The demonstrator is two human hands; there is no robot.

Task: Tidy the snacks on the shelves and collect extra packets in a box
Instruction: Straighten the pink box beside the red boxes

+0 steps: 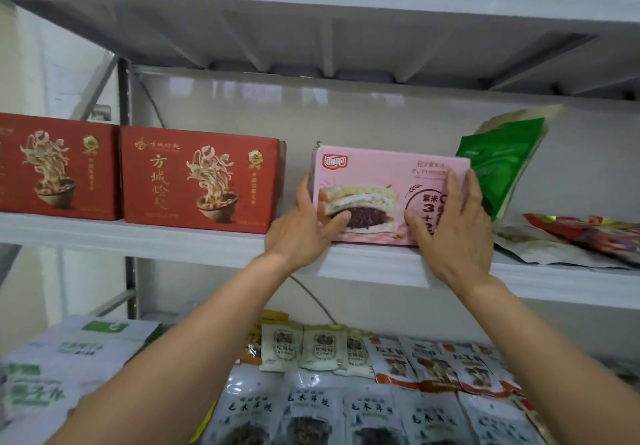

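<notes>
Fingers of left hand and right hand gripping pink box ends, box on shelf

Thin grey cable curving down the back, pale wall at left — grey diagonal strut before it

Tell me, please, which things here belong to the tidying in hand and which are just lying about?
In hand: pink box, gripped at its ends by the left hand and right hand, on the middle shelf.
Lying about: red boxes beside it, leaning green pouch, flat packets at right, rows of packets below.
</notes>
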